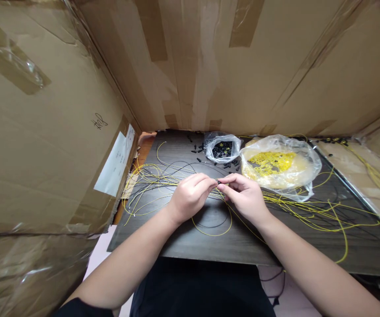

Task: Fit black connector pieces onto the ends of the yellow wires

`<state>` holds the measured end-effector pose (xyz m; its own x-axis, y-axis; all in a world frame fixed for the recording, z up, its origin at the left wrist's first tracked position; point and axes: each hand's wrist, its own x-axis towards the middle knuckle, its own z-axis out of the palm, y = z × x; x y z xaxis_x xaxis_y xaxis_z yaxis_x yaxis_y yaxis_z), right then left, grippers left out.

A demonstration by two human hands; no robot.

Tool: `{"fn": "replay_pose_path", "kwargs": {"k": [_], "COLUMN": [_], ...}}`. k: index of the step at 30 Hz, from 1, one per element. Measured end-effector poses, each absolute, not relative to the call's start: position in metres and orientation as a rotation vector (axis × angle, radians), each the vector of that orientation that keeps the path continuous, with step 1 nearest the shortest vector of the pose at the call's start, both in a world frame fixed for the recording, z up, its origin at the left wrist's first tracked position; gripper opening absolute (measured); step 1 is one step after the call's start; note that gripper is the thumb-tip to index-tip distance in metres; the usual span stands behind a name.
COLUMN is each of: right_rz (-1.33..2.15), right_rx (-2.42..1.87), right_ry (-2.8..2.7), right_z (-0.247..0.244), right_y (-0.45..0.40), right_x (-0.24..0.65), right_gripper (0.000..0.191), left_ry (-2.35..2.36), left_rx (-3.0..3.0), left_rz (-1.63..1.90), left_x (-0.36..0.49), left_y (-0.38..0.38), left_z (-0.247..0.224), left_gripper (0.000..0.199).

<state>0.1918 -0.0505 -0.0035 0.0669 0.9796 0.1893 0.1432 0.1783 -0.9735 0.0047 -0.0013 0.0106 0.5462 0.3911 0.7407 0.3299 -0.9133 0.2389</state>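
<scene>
Over the middle of the dark table, my left hand [192, 196] and my right hand [243, 197] meet at the fingertips. Between them is a small black piece [219, 182], pinched by the thumb and forefinger of my right hand. My left fingers are closed right against it; what they hold is hidden. Beneath both hands runs a loose bundle of thin yellow and black wires [157, 178], fanning out to left and right. One yellow wire [212, 234] loops down below my hands.
Behind my hands stand a clear bag of small black pieces [222, 149] and a larger bag of small yellow pieces [271, 164]. Several loose black pieces [231, 166] lie by the first bag. Cardboard walls [190, 88] enclose the table [183, 246]. More yellow wires lie on cardboard [371, 171] at right.
</scene>
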Motion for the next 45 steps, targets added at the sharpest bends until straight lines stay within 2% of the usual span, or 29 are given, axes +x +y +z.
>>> {"fn": "replay_pose_path", "kwargs": {"k": [10, 19, 25, 39, 45], "right_rz": [1.101, 1.205, 1.219, 1.151, 1.091], "right_rx": [-1.169, -1.049, -1.028, -1.134, -1.136], "right_ry": [-1.267, -1.074, -1.052, -1.159, -1.236], "right_z": [0.001, -0.006, -0.009, 0.002, -0.002], "right_y": [-0.048, -0.044, -0.044, -0.048, -0.05], "right_x": [0.193, 0.196, 0.197, 0.191, 0.192], "right_gripper": [0.029, 0.025, 0.025, 0.031, 0.027], "left_ry": [0.671, 0.776, 0.788, 0.838, 0.817], "left_rx": [2.535, 2.312, 2.322, 2.304, 2.342], "left_rz": [1.336, 1.258, 1.269, 1.31, 1.311], "left_x": [0.005, 0.008, 0.009, 0.01, 0.009], "left_y": [-0.004, -0.006, -0.007, -0.01, -0.011], "left_z": [0.012, 0.014, 0.017, 0.02, 0.02], "left_gripper": [0.008, 0.03, 0.006, 0.007, 0.009]}}
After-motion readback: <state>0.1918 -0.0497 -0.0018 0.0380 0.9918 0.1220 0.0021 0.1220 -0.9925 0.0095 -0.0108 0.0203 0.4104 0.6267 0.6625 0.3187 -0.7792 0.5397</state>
